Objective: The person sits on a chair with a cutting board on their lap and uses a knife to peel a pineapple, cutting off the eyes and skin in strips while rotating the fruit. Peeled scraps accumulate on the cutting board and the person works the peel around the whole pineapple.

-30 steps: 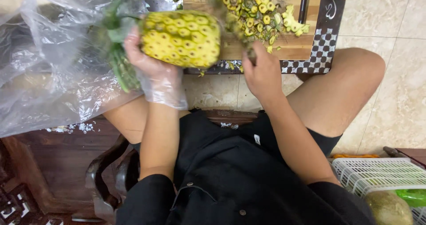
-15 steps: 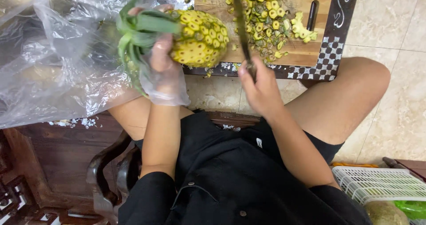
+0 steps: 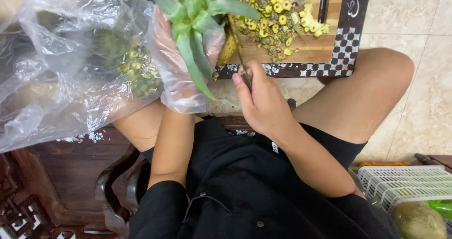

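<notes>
My left hand (image 3: 181,64), in a thin clear plastic glove, grips a pineapple (image 3: 227,48) by its green leafy crown (image 3: 195,27). The crown points toward me and hides most of the yellow peeled fruit. My right hand (image 3: 263,102) is bare and closed on the handle of a knife (image 3: 238,50), whose blade runs up along the fruit's right side. Both hands are over the near edge of a wooden cutting board (image 3: 310,53) with a black checkered border. Yellow and green pineapple trimmings (image 3: 278,13) lie scattered on the board.
A large clear plastic bag (image 3: 61,64) holding green peel scraps spreads at the left. A white plastic basket (image 3: 405,182) with a brownish fruit stands at the lower right. Dark carved wooden furniture (image 3: 70,182) is at the lower left; pale floor tiles (image 3: 423,79) lie at the right.
The pineapple has turned from lying sideways to crown toward me. The knife hand has shifted left and the blade now lies against the fruit.
</notes>
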